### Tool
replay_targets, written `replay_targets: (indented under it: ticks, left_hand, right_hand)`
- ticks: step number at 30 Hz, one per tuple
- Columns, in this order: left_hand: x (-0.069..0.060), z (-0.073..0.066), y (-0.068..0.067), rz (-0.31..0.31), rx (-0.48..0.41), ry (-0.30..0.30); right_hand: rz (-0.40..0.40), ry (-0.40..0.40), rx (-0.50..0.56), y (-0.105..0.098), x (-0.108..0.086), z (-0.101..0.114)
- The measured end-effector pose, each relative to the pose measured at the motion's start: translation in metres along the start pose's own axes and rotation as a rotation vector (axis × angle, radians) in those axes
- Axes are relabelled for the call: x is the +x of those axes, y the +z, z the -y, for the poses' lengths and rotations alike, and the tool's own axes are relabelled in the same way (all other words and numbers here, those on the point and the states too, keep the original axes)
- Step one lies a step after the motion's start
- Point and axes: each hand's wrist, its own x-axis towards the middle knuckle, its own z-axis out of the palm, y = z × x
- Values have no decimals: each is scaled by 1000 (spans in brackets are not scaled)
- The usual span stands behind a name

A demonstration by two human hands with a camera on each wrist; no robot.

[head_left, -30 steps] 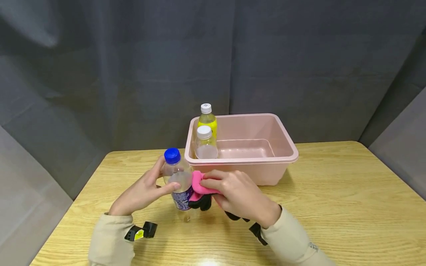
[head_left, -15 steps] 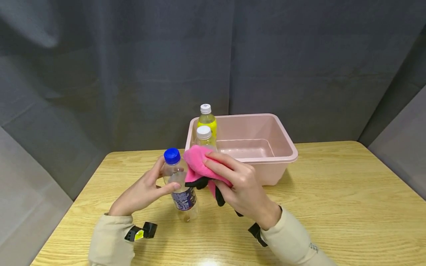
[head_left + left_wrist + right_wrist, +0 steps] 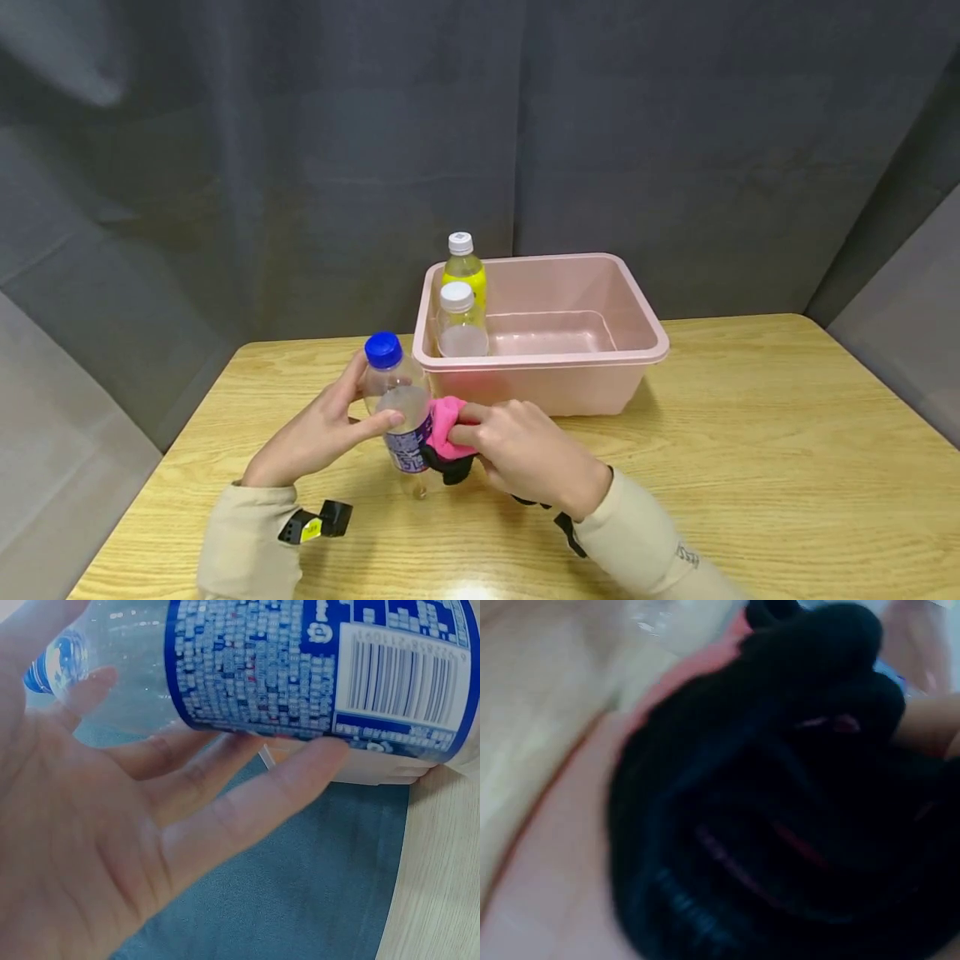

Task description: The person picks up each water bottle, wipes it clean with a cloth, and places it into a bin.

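A clear plastic bottle [image 3: 405, 450] with a blue cap and a blue printed label stands on the table, tilted slightly left. My left hand [image 3: 318, 437] holds it round its upper part, thumb in front and fingers behind. In the left wrist view, those fingers lie along the bottle's label [image 3: 255, 667] and clear shoulder. My right hand [image 3: 525, 454] grips a bunched pink and black cloth [image 3: 447, 423] against the bottle's right side. Blurred dark folds of the cloth [image 3: 780, 795] fill most of the right wrist view, covering the right fingertips.
Just behind the hands stands a pink plastic bin [image 3: 540, 390]. At its left end are a yellow-labelled bottle [image 3: 465, 277] and a clear bottle with a white cap [image 3: 462, 336]. Dark curtains [image 3: 360, 167] close off the back of the wooden table [image 3: 735, 450].
My right hand lifted the cloth up the bottle toward its shoulder, then brought it back down to the label's right side. The left hand kept its grip, nearly still.
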Motion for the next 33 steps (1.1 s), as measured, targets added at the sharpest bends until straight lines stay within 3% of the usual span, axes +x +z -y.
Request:
replay_targets:
  ticks: [5,11,20,25,29,33]
  left_hand:
    - [0,-1,1,-2,18,-9]
    - [0,-1,1,-1,23,1]
    - [1,-1,1,7,12,17]
    - [1,-2,1,6,8,-13]
    - [0,-2,0,1,12,-45]
    - [-1,-1,-1,-10,27,-36]
  right_hand:
    - [167,20,-22,20,-3,3]
    - [158,11,-35,27,-6,2]
    - [190,42,7,14,-4,-1]
    - [71,47,63,0,-3,-6]
    - [-128,33,92,-13,-2,-7]
    - [-333,37,124,-22,-2,-7]
